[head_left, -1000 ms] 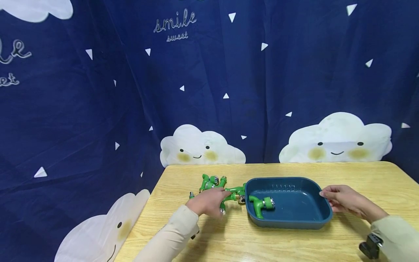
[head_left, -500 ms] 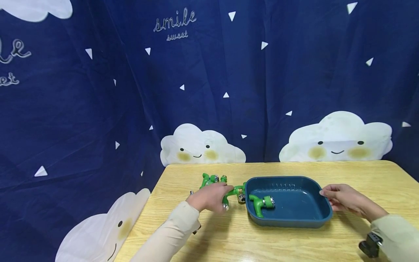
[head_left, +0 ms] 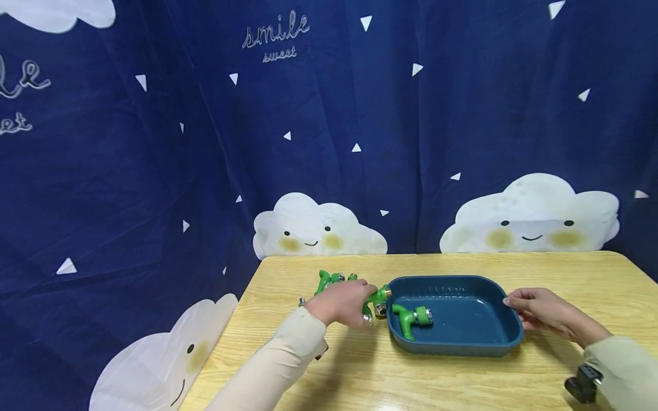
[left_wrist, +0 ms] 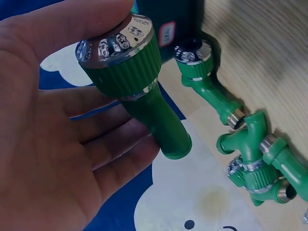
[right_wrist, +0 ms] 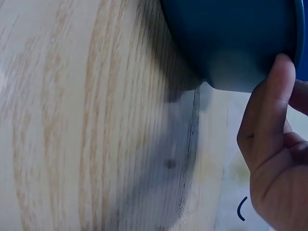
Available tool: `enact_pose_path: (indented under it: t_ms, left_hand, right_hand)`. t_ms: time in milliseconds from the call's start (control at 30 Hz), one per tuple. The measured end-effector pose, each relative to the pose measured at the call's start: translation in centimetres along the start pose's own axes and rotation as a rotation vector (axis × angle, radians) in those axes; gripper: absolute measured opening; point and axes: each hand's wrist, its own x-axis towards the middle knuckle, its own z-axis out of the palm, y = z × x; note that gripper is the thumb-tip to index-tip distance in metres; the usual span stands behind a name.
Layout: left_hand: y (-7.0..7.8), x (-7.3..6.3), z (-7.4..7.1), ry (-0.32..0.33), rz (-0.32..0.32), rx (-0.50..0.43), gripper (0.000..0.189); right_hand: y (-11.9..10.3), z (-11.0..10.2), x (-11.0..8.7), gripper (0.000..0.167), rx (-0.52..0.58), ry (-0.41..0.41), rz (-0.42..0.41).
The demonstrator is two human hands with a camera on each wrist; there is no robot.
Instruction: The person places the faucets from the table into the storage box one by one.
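Your left hand [head_left: 343, 302], lower centre of head view, grips green faucet [left_wrist: 126, 76] between thumb and fingers, probably against slipping. Your right hand [head_left: 546, 313], lower right, pinches blue tray [head_left: 465, 324] by its rim, presumably steadying it; second faucet [head_left: 408, 317] lies inside, at left.

A navy cloud-print curtain [head_left: 329, 103] hangs behind a wooden table [head_left: 421, 382].

In the head view, the blue curtain [head_left: 319, 103] bore the word "smile" [head_left: 276, 29] in looping script, with a smaller "sweet" [head_left: 280, 55] beneath it. At the left edge, the cut-off endings "le" [head_left: 23, 77] and "et" [head_left: 15, 123] showed. On the tray [left_wrist: 186, 17], a small red-bordered label [left_wrist: 167, 33] carried marks too blurred to read.
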Motion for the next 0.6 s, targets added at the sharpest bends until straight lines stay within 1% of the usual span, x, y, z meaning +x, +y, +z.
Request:
enact_pose_path:
  t_ms: [133,267,367,600]
  left_hand:
    - [0.6,0.4,-0.5,0.001,-0.009,0.004,0.073]
    - [1.2,0.9,-1.0,0.010,0.003,0.000,0.073]
    - [1.5,1.4,-1.3,0.011,0.009,0.006,0.074]
    - [2.6,2.8,-1.6,-0.007,-0.001,0.037,0.078]
  right_hand:
    - [-0.1,0.0,0.0,0.029,0.007,0.008,0.008]
    - [-0.1,0.0,0.0,0.030,0.006,0.010,0.010]
    - [-0.1,0.0,0.0,0.030,0.003,0.007,0.008]
    - [-0.1,0.0,-0.2,0.031,0.013,-0.001,0.004]
